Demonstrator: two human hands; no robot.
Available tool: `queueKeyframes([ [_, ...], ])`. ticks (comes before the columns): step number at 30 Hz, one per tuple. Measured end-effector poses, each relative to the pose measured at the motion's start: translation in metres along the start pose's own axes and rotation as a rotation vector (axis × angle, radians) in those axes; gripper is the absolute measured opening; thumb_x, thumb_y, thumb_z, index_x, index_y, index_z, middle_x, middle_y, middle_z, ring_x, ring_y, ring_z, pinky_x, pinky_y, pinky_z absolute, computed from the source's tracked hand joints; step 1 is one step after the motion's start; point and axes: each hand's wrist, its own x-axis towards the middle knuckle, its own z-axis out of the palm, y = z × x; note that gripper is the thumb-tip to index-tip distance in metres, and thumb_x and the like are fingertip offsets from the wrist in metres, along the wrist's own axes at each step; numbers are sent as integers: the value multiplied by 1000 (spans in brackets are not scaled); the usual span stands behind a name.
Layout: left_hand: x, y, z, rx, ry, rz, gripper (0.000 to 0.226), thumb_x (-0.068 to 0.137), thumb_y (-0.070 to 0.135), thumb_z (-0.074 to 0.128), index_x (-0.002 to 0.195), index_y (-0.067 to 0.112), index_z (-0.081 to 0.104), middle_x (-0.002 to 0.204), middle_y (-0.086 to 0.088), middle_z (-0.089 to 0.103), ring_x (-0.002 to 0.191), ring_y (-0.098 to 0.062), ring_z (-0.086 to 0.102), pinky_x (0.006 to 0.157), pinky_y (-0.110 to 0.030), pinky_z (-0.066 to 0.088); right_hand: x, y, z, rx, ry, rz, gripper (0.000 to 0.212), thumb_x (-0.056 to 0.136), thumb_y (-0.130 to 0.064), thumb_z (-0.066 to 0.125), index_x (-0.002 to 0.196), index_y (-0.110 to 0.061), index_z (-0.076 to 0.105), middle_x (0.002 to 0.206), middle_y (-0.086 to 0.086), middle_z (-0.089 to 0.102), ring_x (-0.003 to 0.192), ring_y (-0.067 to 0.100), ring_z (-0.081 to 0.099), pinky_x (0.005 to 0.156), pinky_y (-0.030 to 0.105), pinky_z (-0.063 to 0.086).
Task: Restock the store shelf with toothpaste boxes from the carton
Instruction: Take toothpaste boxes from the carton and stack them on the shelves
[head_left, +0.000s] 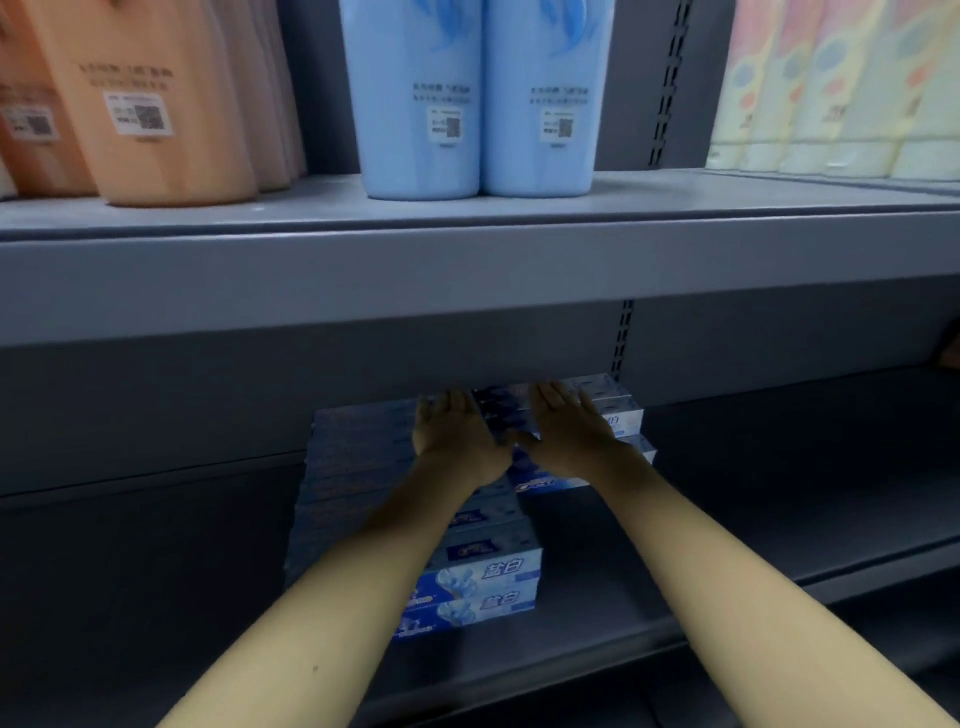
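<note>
Blue and white toothpaste boxes (483, 577) stand stacked on the dark lower shelf (779, 525), in a front stack and a taller stack (621, 415) behind it. My left hand (457, 436) and my right hand (569, 428) both reach in under the upper shelf. Each lies flat, fingers straight, on top of the rear stack. The fingertips are hidden in the shade under the shelf edge. The carton is out of view.
The grey upper shelf (467, 270) carries two light blue bottles (478, 98), orange bottles (140, 98) at the left and pale packs (841, 88) at the right. A slotted upright (623, 338) runs behind the boxes.
</note>
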Motion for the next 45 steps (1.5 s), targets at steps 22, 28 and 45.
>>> queueKeyframes([
  [22,48,76,36,8,83,16,66,98,23,46,149,-1,11,156,-16,16,145,-28,15,118,-37,17,22,103,15,-21,7,-180,66,101,-39,36,152,-8,7,159,6,7,147,23,6,120,37,9],
  [28,49,75,40,29,111,3,65,96,21,52,147,-2,18,153,-17,22,142,-28,22,112,-38,30,22,103,18,-8,14,-182,64,102,-37,34,152,-11,4,160,4,4,148,21,3,120,36,7],
  [45,52,86,22,123,49,57,85,93,52,46,150,1,8,157,-14,11,144,-30,11,120,-42,6,11,128,0,-47,-42,-151,101,89,-63,45,150,-9,-16,159,6,-12,148,20,-4,119,39,-3],
])
